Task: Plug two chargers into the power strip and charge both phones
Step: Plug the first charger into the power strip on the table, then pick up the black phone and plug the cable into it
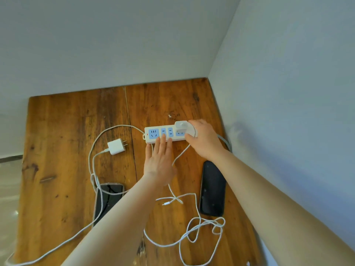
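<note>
A white power strip point(153, 133) with blue sockets lies on the wooden table point(63, 131). My left hand point(159, 162) rests flat, fingers apart, its fingertips pressing on the strip's near edge. My right hand point(204, 139) grips a white charger point(182, 126) seated at the strip's right end socket. A second white charger point(115, 147) lies loose on the table left of the strip. One black phone point(212, 189) lies to the right, another point(107, 200) to the left, partly under my left forearm. White cables point(196, 229) trail across the table; a free plug end point(165, 204) lies between the phones.
The table sits in a corner, with a wall behind point(115, 45) and a wall at the right point(288, 93). The table's left edge drops to a pale floor point(9, 189). Cable loops cover the near right part of the table.
</note>
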The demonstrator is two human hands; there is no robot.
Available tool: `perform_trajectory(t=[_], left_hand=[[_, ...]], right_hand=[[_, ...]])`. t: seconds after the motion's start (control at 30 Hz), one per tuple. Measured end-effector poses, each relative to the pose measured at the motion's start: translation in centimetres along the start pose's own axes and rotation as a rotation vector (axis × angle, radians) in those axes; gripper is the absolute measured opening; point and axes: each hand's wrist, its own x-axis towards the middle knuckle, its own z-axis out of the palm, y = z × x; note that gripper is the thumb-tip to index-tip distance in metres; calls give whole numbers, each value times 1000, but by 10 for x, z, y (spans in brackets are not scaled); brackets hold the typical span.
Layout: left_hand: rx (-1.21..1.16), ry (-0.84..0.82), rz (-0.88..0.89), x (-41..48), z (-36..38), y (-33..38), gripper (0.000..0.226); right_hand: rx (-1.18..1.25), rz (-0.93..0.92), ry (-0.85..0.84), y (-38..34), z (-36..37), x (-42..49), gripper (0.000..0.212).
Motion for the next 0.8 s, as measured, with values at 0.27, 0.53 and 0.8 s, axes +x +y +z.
perform_trajectory(t=[0.27,0.53,0.8], left_hand=[[229,104,372,-90,55,39,79],[277,-130,292,-126,94,40,73],[158,-188,341,-148,106,25,49]], right_hand=[[107,381,-15,71,7,-142,28],[111,499,-88,97,50,-233,27],[93,602,-179,98,80,-275,13]])
